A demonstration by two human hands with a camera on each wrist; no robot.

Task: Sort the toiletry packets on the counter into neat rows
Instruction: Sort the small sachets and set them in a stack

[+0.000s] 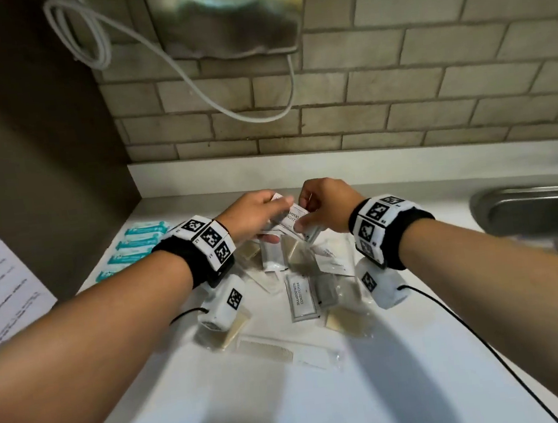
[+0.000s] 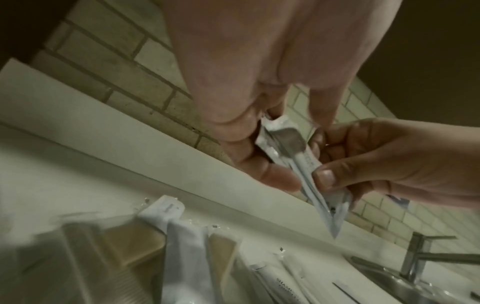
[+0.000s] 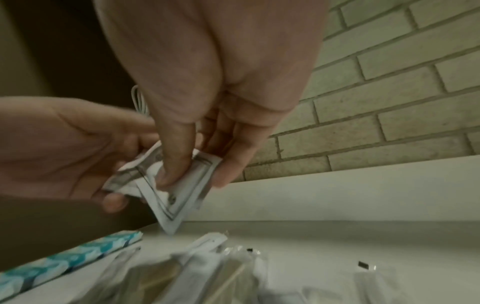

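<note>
Packets (image 1: 293, 218) pinched together by left hand (image 1: 254, 218) and right hand (image 1: 328, 206); loose grip risks slippage onto cluttered desk (image 1: 290, 399).

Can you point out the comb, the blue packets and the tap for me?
comb (image 1: 266, 349): head view, on its teeth.
blue packets (image 1: 130, 252): head view, middle of the row.
tap (image 2: 413, 254): left wrist view, on its upright stem.
</note>
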